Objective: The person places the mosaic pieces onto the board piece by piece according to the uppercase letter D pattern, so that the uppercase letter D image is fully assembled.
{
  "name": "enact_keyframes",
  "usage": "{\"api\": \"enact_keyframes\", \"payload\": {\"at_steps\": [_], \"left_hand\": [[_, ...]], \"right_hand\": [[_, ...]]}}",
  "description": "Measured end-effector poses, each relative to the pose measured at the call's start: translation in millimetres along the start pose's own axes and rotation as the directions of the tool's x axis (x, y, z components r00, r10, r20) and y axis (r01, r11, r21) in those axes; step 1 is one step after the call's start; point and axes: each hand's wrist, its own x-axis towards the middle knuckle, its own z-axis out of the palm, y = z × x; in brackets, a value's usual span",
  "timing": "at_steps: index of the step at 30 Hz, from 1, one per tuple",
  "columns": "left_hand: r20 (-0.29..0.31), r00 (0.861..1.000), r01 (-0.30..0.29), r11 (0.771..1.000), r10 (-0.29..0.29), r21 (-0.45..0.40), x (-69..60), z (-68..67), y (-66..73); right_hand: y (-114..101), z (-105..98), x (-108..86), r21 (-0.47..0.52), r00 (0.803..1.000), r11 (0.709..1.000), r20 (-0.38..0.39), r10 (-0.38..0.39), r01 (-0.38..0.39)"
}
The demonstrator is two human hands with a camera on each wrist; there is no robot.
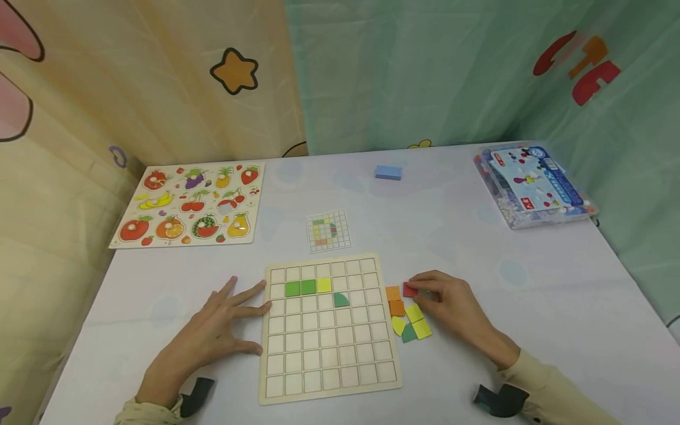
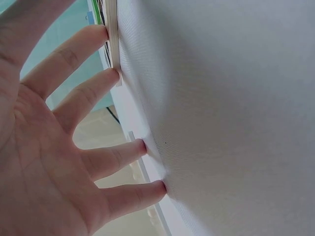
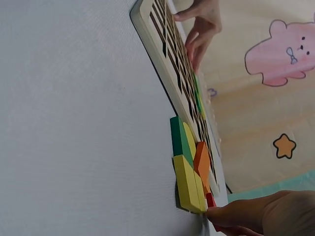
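A wooden grid board (image 1: pixel 329 392) lies on the table. My left hand (image 1: pixel 207 330) has its fingers spread, with fingertips touching the board's left edge. Between thumb and forefinger, my right hand (image 1: pixel 451 302) pinches a red tile (image 1: pixel 408 290) just right of the board. Beside it lie orange square tiles (image 1: pixel 396 308), yellow square tiles (image 1: pixel 422 329), a yellow rounded tile (image 1: pixel 398 326) and a green rounded tile (image 1: pixel 409 333). Two green squares (image 1: pixel 308 287) and a yellow square (image 1: pixel 324 285) sit in one row of the grid; a green quarter-round tile (image 1: pixel 341 300) is one row nearer.
Behind the board lies a small card (image 1: pixel 329 231) printed with a coloured grid pattern. A fruit puzzle board (image 1: pixel 186 206) is at the back left, a blue block (image 1: pixel 388 172) at the back. At the back right stands a clear plastic box (image 1: pixel 536 183). Curtains hang behind the table.
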Motion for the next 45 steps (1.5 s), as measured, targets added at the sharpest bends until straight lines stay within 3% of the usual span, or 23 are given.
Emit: {"api": "enact_keyframes", "payload": {"at_steps": [9,21,29,37,45], "left_hand": [[0.0,1.0,0.011,1.0,-0.011,-0.001,-0.3,0.4,-0.2],[0.002,1.0,0.002,1.0,-0.002,0.007,-0.1,-0.9,0.7],[0.018,1.0,0.022,1.0,-0.022,-0.003,0.4,0.5,0.3],[0.02,0.999,0.025,1.0,-0.025,0.001,0.1,0.4,0.6],[0.026,0.999,0.029,1.0,-0.029,-0.004,-0.5,0.3,0.2]], "right_hand": [[-19,13,3.6,0.086,0.999,0.996,0.033,-0.028,0.025],[-49,38,12.8,0.215,0.977,0.972,0.172,-0.127,0.089],[-62,52,17.5,0.201,0.956,0.968,0.222,-0.194,0.15],[-69,58,20.8,0.114,0.948,0.969,0.209,-0.24,0.22],[-72,59,21.8,0.099,0.938,0.969,0.245,-0.246,0.228]]}}
